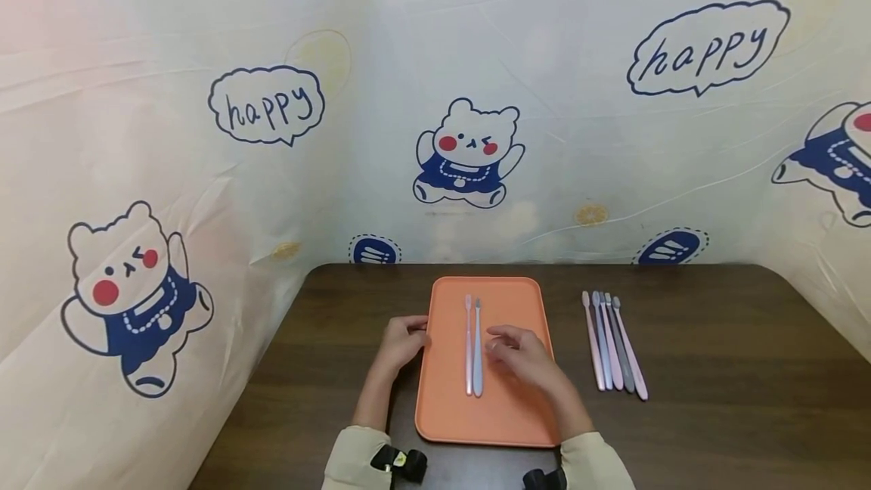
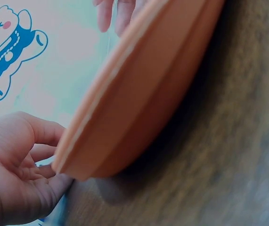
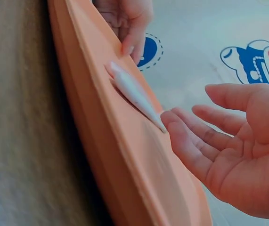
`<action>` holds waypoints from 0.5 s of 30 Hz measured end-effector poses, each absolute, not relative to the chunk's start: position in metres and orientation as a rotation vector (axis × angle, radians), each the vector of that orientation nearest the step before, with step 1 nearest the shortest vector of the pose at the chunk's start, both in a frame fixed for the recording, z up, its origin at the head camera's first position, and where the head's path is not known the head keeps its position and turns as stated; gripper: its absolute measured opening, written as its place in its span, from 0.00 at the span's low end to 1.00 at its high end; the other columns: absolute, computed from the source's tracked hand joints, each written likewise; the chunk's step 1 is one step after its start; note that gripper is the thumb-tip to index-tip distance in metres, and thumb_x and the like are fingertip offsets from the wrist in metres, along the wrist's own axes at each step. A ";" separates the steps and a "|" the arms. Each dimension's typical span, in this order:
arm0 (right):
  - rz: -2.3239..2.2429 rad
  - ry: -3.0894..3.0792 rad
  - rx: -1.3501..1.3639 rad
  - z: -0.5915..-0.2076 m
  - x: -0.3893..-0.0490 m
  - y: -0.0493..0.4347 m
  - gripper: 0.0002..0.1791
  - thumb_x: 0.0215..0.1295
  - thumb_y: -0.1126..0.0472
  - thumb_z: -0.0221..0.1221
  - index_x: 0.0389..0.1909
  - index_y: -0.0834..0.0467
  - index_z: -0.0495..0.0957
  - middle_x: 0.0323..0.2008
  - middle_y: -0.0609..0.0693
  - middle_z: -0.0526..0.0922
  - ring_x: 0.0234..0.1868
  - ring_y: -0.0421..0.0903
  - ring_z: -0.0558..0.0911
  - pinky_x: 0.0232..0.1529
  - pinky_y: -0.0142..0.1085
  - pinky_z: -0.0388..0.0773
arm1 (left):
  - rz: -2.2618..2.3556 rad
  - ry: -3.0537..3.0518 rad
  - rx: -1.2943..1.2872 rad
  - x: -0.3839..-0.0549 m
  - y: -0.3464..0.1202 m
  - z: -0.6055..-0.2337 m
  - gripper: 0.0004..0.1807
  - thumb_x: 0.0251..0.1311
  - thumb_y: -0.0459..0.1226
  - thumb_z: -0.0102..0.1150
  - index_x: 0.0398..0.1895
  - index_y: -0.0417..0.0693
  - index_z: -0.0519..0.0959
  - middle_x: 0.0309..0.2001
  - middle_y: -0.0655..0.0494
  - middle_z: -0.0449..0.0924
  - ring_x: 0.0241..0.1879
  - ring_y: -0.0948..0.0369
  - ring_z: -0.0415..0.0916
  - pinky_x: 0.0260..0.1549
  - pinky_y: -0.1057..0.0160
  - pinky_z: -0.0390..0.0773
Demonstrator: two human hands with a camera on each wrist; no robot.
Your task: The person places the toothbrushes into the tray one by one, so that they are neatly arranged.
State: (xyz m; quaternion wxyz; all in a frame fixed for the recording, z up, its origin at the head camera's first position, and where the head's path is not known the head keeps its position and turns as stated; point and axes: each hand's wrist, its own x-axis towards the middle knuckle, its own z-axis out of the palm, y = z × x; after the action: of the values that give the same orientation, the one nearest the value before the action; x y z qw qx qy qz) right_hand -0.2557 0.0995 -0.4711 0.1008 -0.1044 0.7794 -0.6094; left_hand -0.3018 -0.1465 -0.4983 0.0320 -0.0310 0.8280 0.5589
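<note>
An orange tray (image 1: 442, 407) lies on the table, with a pink toothbrush (image 1: 468, 354) and a blue toothbrush (image 1: 478, 361) side by side along its length, heads pointing to the far end. My left hand (image 1: 403, 342) holds the tray's left rim, and in the left wrist view its fingers (image 2: 47, 132) bend at that edge. Over the tray's right half is my right hand (image 1: 527, 358), empty, its fingers loosely bent and fingertips close beside the blue toothbrush. The right wrist view shows this palm (image 3: 247, 160) with the fingers apart.
Several more toothbrushes (image 1: 614, 346), in pink, blue and grey, lie in a loose row on the dark wooden table (image 1: 721, 376), right of the tray. A pale printed curtain (image 1: 381, 97) with bears stands behind the table and along its sides.
</note>
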 end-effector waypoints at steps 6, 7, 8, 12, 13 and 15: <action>-1.822 2.246 -0.370 -0.469 -0.259 0.110 0.27 0.74 0.65 0.54 0.66 0.79 0.66 0.52 0.75 0.81 0.49 0.59 0.87 0.49 0.46 0.86 | 1.722 2.559 -0.084 -0.303 -0.147 -0.499 0.26 0.53 0.25 0.57 0.59 0.30 0.80 0.51 0.37 0.83 0.46 0.53 0.81 0.39 0.62 0.82; -1.827 2.244 -0.373 -0.469 -0.259 0.112 0.26 0.73 0.65 0.54 0.66 0.79 0.66 0.51 0.75 0.81 0.49 0.58 0.87 0.49 0.45 0.86 | 1.722 2.561 -0.081 -0.304 -0.147 -0.499 0.26 0.53 0.25 0.57 0.59 0.30 0.80 0.51 0.37 0.83 0.46 0.53 0.81 0.39 0.62 0.82; -1.833 2.241 -0.374 -0.468 -0.259 0.113 0.26 0.73 0.66 0.54 0.65 0.79 0.66 0.51 0.76 0.81 0.48 0.58 0.87 0.48 0.44 0.86 | 1.719 2.564 -0.080 -0.303 -0.147 -0.499 0.26 0.53 0.25 0.56 0.59 0.30 0.80 0.51 0.37 0.83 0.46 0.53 0.81 0.39 0.62 0.82; -1.841 2.248 -0.356 -0.467 -0.260 0.118 0.26 0.72 0.67 0.53 0.65 0.79 0.67 0.50 0.75 0.81 0.47 0.56 0.87 0.48 0.42 0.86 | 1.714 2.572 -0.079 -0.303 -0.147 -0.499 0.26 0.53 0.25 0.56 0.59 0.30 0.80 0.51 0.37 0.83 0.46 0.53 0.81 0.38 0.62 0.82; -1.842 2.251 -0.347 -0.466 -0.260 0.118 0.26 0.72 0.67 0.53 0.65 0.79 0.67 0.50 0.75 0.81 0.47 0.55 0.87 0.47 0.42 0.86 | 1.713 2.573 -0.079 -0.303 -0.147 -0.499 0.26 0.53 0.25 0.56 0.59 0.30 0.80 0.51 0.37 0.83 0.46 0.53 0.81 0.38 0.62 0.82; -1.842 2.255 -0.326 -0.466 -0.260 0.120 0.26 0.72 0.66 0.54 0.65 0.78 0.68 0.51 0.74 0.81 0.47 0.55 0.87 0.48 0.41 0.86 | 1.711 2.575 -0.077 -0.303 -0.147 -0.499 0.26 0.53 0.25 0.56 0.59 0.30 0.80 0.51 0.37 0.83 0.46 0.54 0.81 0.38 0.63 0.82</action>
State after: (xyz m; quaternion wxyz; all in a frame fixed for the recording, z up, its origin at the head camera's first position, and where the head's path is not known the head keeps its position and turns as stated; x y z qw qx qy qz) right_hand -0.2601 0.1199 -0.4659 0.1057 -0.1107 0.7654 -0.6252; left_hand -0.3028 -0.1471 -0.4993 0.0245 -0.0248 0.8325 0.5530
